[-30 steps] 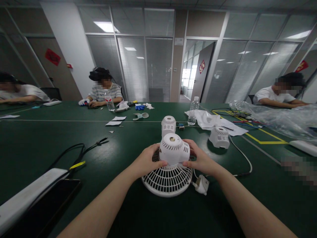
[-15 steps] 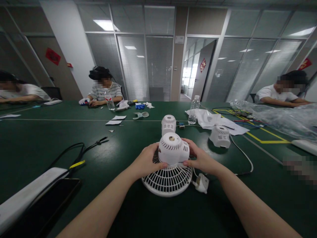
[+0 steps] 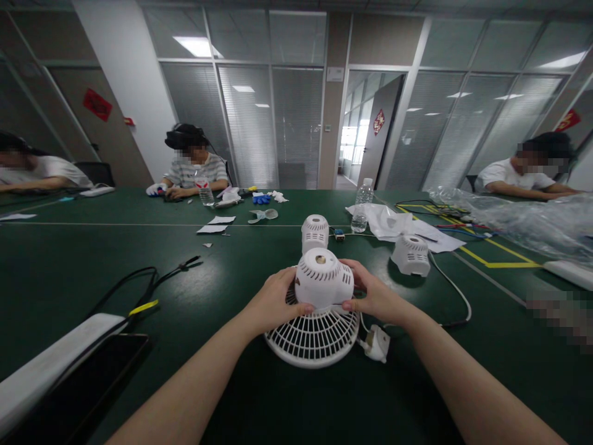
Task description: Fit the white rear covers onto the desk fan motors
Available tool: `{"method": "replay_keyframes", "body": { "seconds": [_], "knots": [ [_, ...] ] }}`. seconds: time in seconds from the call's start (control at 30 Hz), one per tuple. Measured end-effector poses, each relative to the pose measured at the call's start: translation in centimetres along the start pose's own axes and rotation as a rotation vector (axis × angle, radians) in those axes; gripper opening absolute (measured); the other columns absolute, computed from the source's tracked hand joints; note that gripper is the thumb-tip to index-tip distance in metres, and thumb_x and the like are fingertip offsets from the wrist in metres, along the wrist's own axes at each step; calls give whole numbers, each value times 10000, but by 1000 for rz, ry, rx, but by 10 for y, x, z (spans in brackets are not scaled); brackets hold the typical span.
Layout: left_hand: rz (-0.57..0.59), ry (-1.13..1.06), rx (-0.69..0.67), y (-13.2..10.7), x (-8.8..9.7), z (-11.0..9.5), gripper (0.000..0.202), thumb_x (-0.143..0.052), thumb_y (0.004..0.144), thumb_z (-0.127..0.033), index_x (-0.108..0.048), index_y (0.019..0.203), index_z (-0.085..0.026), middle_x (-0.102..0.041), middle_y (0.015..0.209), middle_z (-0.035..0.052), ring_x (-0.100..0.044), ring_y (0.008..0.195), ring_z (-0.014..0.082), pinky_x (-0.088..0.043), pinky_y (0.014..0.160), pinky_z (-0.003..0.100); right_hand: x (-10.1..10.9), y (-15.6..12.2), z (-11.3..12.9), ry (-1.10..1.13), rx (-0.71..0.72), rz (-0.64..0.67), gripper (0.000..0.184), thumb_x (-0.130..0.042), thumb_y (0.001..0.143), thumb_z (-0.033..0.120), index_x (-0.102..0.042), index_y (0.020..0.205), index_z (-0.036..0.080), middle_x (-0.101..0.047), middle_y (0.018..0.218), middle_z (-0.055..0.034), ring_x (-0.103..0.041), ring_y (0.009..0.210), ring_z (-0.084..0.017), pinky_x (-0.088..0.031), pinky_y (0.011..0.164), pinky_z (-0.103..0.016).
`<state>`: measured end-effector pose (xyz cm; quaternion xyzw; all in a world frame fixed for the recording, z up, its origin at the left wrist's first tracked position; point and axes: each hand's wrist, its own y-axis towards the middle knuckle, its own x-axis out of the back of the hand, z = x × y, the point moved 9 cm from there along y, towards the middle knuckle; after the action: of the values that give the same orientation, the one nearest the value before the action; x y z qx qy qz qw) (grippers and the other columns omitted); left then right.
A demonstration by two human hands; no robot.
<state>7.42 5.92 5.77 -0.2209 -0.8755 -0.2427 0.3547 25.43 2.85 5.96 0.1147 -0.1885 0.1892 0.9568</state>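
Note:
A white fan motor housing (image 3: 323,277) sits on a round white fan grille (image 3: 312,338) that lies face down on the green table (image 3: 231,259). My left hand (image 3: 272,301) wraps the housing's left side, thumb along its lower edge. On the opposite side my right hand (image 3: 377,298) grips it the same way. A white plug (image 3: 377,344) on a cord lies just right of the grille.
Two more white housings (image 3: 315,232) (image 3: 412,254) stand behind. A water bottle (image 3: 362,206), paper sheets (image 3: 398,225) and clear plastic (image 3: 528,225) lie at the right. Black cables (image 3: 148,281), a white strip (image 3: 50,364) and a dark tablet (image 3: 88,389) are at the left. Three people sit around the table.
The housing has shifted very slightly left between my hands; both hands keep their hold.

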Motion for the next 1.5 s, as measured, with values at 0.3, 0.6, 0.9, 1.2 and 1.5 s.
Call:
{"method": "replay_keyframes", "body": {
  "seconds": [0.3, 0.6, 0.9, 1.2, 1.5],
  "knots": [
    [9, 27, 41, -1, 0, 4, 660, -745, 709, -457, -512, 1292, -254, -575, 1291, 103, -524, 1193, 347, -418, 983, 539, -3, 0, -7, 46, -23, 20, 849, -800, 725, 283, -286, 1400, 294, -530, 1378, -114, -543, 1254, -292, -415, 1075, -539],
    [-8, 44, 0, -4, 2, 0, 703, -717, 735, -513, -474, 1340, -249, -546, 1335, 116, -496, 1228, 354, -398, 1011, 534, -4, 0, -3, 54, -18, 13, 855, -802, 713, 216, -289, 1394, 281, -496, 1396, -116, -527, 1266, -278, -412, 1086, -511],
    [35, -3, 39, -2, 0, 0, 700, -732, 714, -485, -486, 1335, -271, -537, 1346, 112, -477, 1250, 364, -366, 1042, 579, -4, 0, -7, 10, -4, 12, 841, -780, 756, 300, -258, 1415, 300, -494, 1403, -118, -528, 1268, -287, -416, 1077, -538],
    [46, 13, 55, -1, -2, 3, 653, -682, 748, -524, -504, 1308, -239, -523, 1360, 118, -479, 1262, 345, -379, 1059, 530, -5, 0, -8, 46, 13, 12, 845, -734, 796, 258, -211, 1458, 302, -410, 1485, -124, -452, 1341, -283, -383, 1100, -530],
    [44, -65, 55, -2, -2, 8, 685, -710, 739, -470, -458, 1344, -271, -556, 1327, 95, -524, 1212, 333, -421, 1011, 516, -5, 0, -5, 13, 11, 20, 893, -738, 798, 351, -179, 1493, 317, -415, 1495, -117, -458, 1337, -296, -370, 1108, -549]
  ]
}}
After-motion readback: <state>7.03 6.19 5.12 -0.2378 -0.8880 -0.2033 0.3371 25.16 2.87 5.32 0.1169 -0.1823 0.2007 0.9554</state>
